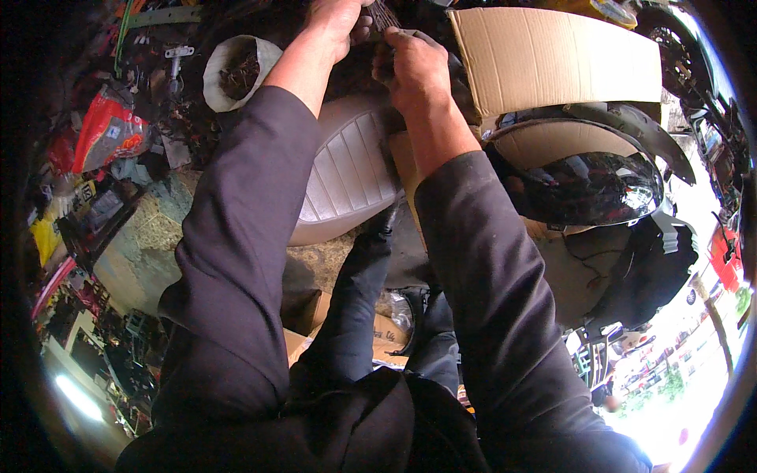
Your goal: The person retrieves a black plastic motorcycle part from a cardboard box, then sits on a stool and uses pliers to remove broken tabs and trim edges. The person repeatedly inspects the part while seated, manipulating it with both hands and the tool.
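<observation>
At the top edge, my left hand (337, 24) is closed with its fingers curled, partly cut off by the picture's rim; what it grips is hidden. Close beside it, my right hand (419, 65) has thumb and fingers pinched at the lower end of a bundle of thin dark strands (384, 16). The strands look like wires, but the dark surroundings blur them. Below both hands lies a grey ribbed motorcycle seat (352, 169), partly covered by my forearms.
Left of my arms stands a whitish round container (214, 77) with dark bits inside. A red bag (110, 130) lies among clutter farther left. On the right are a cardboard sheet (556, 59) and a glossy black curved motorcycle part (579, 188). Bright daylight fills the lower right.
</observation>
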`<state>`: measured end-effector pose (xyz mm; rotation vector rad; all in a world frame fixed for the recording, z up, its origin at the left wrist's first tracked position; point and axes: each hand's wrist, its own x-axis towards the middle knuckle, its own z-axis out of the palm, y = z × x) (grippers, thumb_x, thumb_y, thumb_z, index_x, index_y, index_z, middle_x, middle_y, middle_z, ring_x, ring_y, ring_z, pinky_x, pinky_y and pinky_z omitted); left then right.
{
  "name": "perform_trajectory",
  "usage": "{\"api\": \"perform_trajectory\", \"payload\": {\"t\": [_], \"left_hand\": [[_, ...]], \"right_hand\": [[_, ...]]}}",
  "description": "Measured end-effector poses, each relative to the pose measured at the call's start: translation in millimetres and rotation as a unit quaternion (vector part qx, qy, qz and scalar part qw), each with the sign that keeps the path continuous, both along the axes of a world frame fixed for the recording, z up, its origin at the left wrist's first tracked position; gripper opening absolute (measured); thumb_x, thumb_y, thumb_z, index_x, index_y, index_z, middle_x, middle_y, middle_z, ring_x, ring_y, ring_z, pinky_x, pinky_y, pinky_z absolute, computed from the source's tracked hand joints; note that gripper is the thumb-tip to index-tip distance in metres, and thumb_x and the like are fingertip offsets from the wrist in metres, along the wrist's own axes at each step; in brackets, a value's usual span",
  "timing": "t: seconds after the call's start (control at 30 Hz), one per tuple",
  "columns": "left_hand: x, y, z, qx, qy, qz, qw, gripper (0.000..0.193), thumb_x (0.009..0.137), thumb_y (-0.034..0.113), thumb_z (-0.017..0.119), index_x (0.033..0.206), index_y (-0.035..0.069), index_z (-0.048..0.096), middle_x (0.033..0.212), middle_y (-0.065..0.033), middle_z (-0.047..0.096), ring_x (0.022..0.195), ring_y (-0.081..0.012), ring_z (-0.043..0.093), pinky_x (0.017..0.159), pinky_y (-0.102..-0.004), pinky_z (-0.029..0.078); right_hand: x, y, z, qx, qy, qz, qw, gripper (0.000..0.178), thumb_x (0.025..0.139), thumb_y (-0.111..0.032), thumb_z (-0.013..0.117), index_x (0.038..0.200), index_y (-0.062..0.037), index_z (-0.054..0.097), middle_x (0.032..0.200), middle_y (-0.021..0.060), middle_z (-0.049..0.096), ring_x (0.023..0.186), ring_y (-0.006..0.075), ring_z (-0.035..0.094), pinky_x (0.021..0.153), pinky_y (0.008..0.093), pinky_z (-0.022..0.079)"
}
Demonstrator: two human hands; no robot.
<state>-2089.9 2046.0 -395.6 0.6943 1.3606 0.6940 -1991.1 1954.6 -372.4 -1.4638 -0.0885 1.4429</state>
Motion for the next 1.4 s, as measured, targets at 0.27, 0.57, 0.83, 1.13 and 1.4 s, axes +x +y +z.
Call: {"api": "perform_trajectory", "payload": {"t": [0.27,0.57,0.83,1.13,1.4], "left_hand": [[-5,7,1,-0.067,-0.018,0.076,0.995,0.012,0.088,0.014,0.062,0.076,0.012,0.061,0.062,0.0005,0.053,0.049,-0.0134,0.047,0.044,-0.0278,0.039],[-12,14,-6,-0.09,-0.046,0.087,0.991,0.014,0.09,0.016,0.061,0.077,0.014,0.06,0.063,0.0011,0.053,0.052,-0.012,0.047,0.045,-0.0267,0.04],[-32,19,-22,-0.053,-0.048,0.04,0.997,0.006,0.089,0.014,0.068,0.091,0.009,0.068,0.086,-0.0008,0.066,0.076,-0.0146,0.06,0.066,-0.033,0.05],[-26,-7,-1,0.005,-0.079,-0.058,0.995,0.007,0.09,0.016,0.066,0.091,0.009,0.068,0.084,-0.0015,0.067,0.077,-0.0156,0.062,0.067,-0.0332,0.05],[-20,-57,31,-0.035,-0.085,-0.029,0.995,0.011,0.086,0.011,0.065,0.077,0.007,0.063,0.072,-0.0014,0.061,0.064,-0.012,0.056,0.063,-0.0298,0.047]], "right_hand": [[5,-51,6,-0.013,-0.003,0.038,0.999,0.014,0.091,-0.011,0.061,0.081,-0.0009,0.061,0.064,0.0058,0.057,0.05,0.0158,0.05,0.049,0.03,0.041],[2,-169,63,-0.009,0.087,-0.067,0.994,0.019,0.095,-0.017,0.06,0.085,-0.0014,0.058,0.067,0.0024,0.053,0.055,0.012,0.05,0.051,0.0272,0.041],[11,-81,31,0.038,-0.067,-0.026,0.997,0.014,0.096,-0.017,0.056,0.087,-0.0062,0.058,0.075,0.0002,0.052,0.065,0.0126,0.053,0.057,0.0257,0.046],[-20,-8,2,0.018,0.036,-0.033,0.999,0.019,0.096,-0.016,0.056,0.093,0.0026,0.061,0.073,0.0103,0.061,0.053,0.0201,0.055,0.051,0.0331,0.048],[-11,-52,21,0.057,0.122,-0.023,0.991,0.018,0.097,-0.013,0.054,0.092,0.0028,0.061,0.073,0.0095,0.061,0.058,0.0178,0.056,0.054,0.0303,0.046]]}}
